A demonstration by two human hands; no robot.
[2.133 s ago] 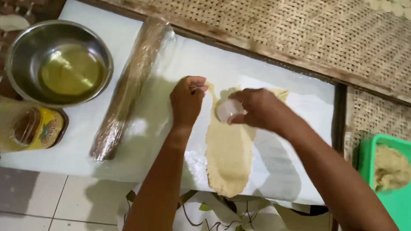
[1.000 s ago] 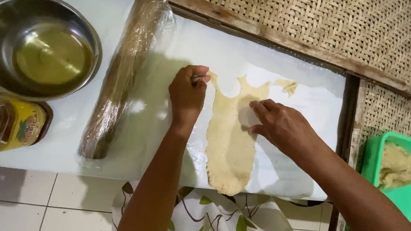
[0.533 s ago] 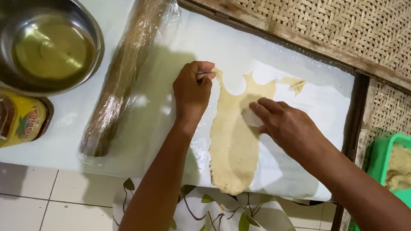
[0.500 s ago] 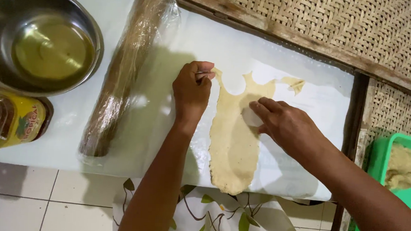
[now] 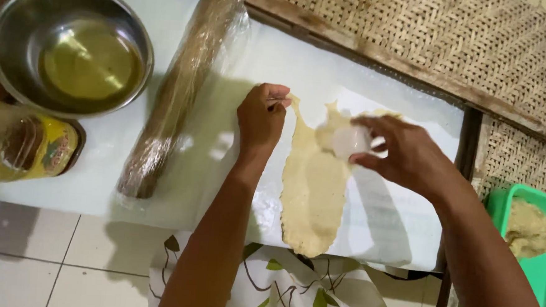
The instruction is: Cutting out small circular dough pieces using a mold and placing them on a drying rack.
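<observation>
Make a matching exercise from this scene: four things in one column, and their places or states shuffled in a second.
Things:
1. Bowl
2. Rolling pin
3. Dough sheet
4. Green tub

Places or states:
A. flat between the two hands
B. far right, holding a dough lump
C. wrapped in clear plastic
D. top left, holding yellow oil

Pairs: 1-D, 2-C, 3-A, 4-B
</observation>
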